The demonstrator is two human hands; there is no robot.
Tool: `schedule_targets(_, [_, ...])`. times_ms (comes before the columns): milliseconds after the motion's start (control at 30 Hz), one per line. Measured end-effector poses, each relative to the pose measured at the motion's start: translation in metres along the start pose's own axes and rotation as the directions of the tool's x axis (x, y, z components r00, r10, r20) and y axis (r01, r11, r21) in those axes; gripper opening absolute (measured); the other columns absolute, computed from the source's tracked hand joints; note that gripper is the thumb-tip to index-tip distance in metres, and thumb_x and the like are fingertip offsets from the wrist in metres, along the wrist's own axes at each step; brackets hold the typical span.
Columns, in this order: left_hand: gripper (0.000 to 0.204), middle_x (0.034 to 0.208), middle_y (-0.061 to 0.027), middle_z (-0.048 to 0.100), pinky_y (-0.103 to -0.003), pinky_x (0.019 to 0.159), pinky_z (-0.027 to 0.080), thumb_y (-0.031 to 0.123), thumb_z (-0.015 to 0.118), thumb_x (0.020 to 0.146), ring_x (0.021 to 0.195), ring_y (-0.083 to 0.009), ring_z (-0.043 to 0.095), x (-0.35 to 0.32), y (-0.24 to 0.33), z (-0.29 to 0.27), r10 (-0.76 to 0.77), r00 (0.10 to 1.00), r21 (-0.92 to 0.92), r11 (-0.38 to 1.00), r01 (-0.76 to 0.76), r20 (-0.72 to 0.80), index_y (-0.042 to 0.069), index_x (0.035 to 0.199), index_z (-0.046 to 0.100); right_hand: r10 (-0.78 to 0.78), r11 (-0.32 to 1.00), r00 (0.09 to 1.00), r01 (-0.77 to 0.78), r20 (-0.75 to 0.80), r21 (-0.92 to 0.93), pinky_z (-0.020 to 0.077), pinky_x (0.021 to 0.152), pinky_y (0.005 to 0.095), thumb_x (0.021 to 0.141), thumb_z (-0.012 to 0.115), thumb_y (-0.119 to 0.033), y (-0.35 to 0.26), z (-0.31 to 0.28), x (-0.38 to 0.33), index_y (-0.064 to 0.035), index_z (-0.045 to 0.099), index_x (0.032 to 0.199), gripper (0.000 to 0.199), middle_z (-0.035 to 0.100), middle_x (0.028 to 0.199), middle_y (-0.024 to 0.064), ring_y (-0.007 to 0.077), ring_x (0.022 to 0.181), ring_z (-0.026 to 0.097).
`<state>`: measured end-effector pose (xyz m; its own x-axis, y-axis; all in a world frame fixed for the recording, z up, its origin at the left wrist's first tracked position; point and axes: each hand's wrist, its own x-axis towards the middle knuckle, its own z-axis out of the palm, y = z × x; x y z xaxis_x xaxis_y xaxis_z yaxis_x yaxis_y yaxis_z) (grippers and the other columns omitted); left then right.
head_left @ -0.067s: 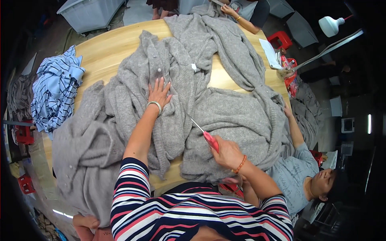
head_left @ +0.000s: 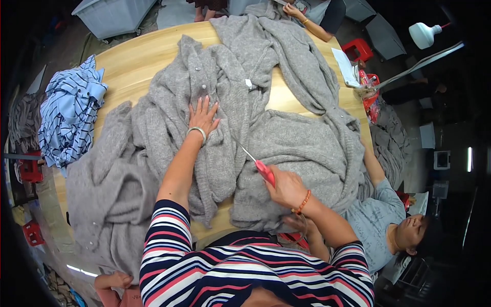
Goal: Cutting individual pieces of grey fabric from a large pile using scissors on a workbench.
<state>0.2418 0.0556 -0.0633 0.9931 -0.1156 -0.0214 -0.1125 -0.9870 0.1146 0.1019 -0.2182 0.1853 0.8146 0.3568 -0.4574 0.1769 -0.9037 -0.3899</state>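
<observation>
A grey knitted cardigan [head_left: 169, 92] with small pale buttons lies spread across the wooden table [head_left: 133, 53]. My left hand [head_left: 203, 118] rests flat on it, fingers apart, holding nothing. In my right hand [head_left: 287, 188] is a red-handled tool [head_left: 265, 172] with a long, thin metal shaft. It points away and to the left, and its tip lies against the grey knit close to my left hand. Whether it is one blade or two I cannot tell. Another grey knitted garment [head_left: 302, 140] lies under and around my right hand. A small white tag [head_left: 248, 83] shows on the knit.
Blue striped cloth [head_left: 71, 112] is heaped at the table's left edge. More grey knit [head_left: 112, 179] hangs over the near left edge. Co-workers sit at the right [head_left: 378, 220], far side and near left. A lamp [head_left: 423, 35] on an arm stands at the far right.
My right hand has shifted the red-handled tool slightly away and to the left. My left hand stays flat in the same place. A co-worker's hand below my right wrist has moved a little.
</observation>
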Motion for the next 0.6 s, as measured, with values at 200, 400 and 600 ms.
schedule_targets(200, [0.066,0.161,-0.0112,0.014,-0.064,0.113,0.019,0.048,0.053,0.091,0.148,-0.0355,0.012,0.0,-0.005,0.009,0.023,1.0,-0.196,0.98,-0.024,-0.006,0.026,0.15,0.033,-0.097,0.995,0.978,0.098,-0.186,-0.004,0.0497,0.073,0.0544,0.087,0.061,-0.022,-0.023,-0.013,0.098,-0.0015,0.054,0.103,0.027,0.064,0.08,0.0281,0.0472,0.08,0.063])
schedule_targets(400, [0.065,0.161,-0.0142,0.016,-0.065,0.113,0.019,0.049,0.054,0.091,0.148,-0.0366,0.013,0.0,-0.004,0.01,0.046,0.998,-0.208,0.977,-0.052,-0.031,0.024,0.148,0.037,-0.1,0.995,0.971,0.094,-0.217,-0.04,0.0503,0.077,0.0533,0.086,0.059,-0.022,-0.044,-0.036,0.166,-0.0001,0.056,0.103,0.027,0.066,0.086,0.0276,0.0451,0.085,0.064])
schedule_targets(600, [0.067,0.162,-0.013,0.011,-0.053,0.112,0.032,0.045,0.056,0.091,0.149,-0.035,0.008,0.003,-0.005,0.01,0.024,1.0,-0.091,0.996,-0.023,0.002,0.026,0.151,0.032,-0.024,0.993,0.997,0.032,0.073,-0.115,0.0519,0.079,0.0485,0.086,0.058,-0.02,-0.018,-0.011,0.13,-0.0013,0.06,0.098,0.023,0.068,0.09,0.0242,0.0411,0.089,0.066])
